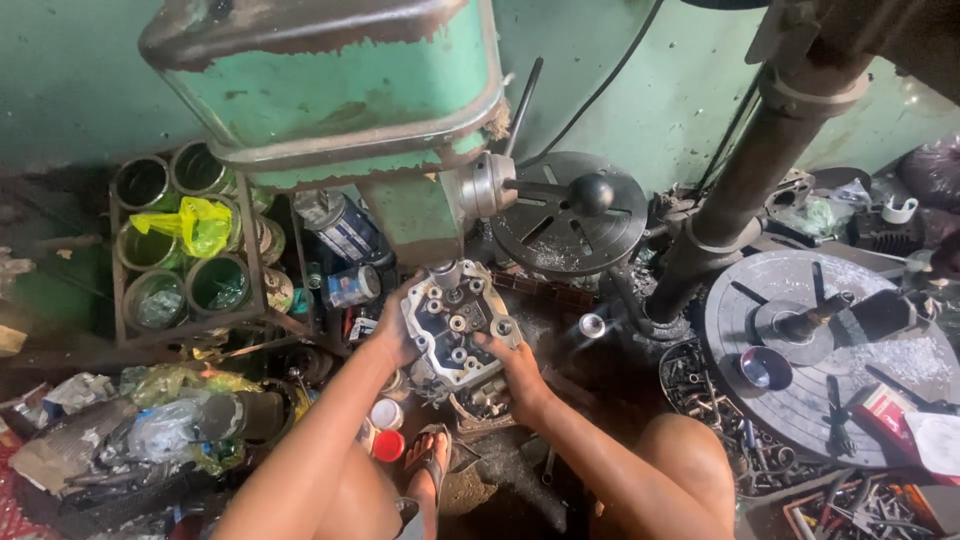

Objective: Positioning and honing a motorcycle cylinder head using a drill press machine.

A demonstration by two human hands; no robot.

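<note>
Cylinder head (458, 322), grey cast metal dotted with round holes, sits between your two hands under the green drill press (330, 90). Your left hand (393, 335) clasps its left edge, fingers wrapped around the rim; your right hand (510, 362) grips its lower right corner. Just beyond lies the press's round slotted table (570, 225), with a rack of tins (185, 245) to the left.

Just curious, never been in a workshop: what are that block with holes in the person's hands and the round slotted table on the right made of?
Block: seemingly cast aluminium, pale dull grey, machined round bores. Table: probably cast iron or steel, dark grey, strewn with bright shavings.
</note>
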